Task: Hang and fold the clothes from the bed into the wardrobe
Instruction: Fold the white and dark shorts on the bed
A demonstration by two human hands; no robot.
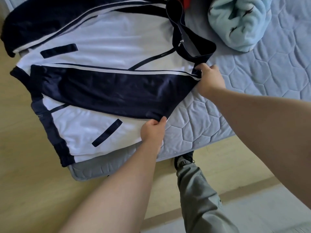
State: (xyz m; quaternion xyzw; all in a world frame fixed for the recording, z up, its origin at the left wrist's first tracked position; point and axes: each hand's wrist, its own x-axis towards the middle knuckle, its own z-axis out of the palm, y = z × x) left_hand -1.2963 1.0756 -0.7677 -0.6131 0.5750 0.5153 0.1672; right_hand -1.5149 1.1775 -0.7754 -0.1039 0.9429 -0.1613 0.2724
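A navy-and-white jacket (104, 52) lies spread across the bed (252, 84). The left hand (153, 132) pinches its folded navy sleeve (117, 93) at the underarm. The right hand (209, 78) grips the shoulder seam.

A white and navy zip-up track jacket (104, 39) lies spread front-up across the corner of a bed (252, 91) with a pale blue quilted mattress cover stitched in hexagons. Its navy collar sits toward the middle of the bed, its navy hem hangs past the bed's edge, and the zip is closed up to the collar. One navy sleeve (109, 91), edged with a white stripe, is folded flat across the chest; the other trails along the jacket's far side. Two short navy pocket strips mark the white front. A rolled light blue fleece (239, 22) with small dark motifs rests on the bed beyond the collar.
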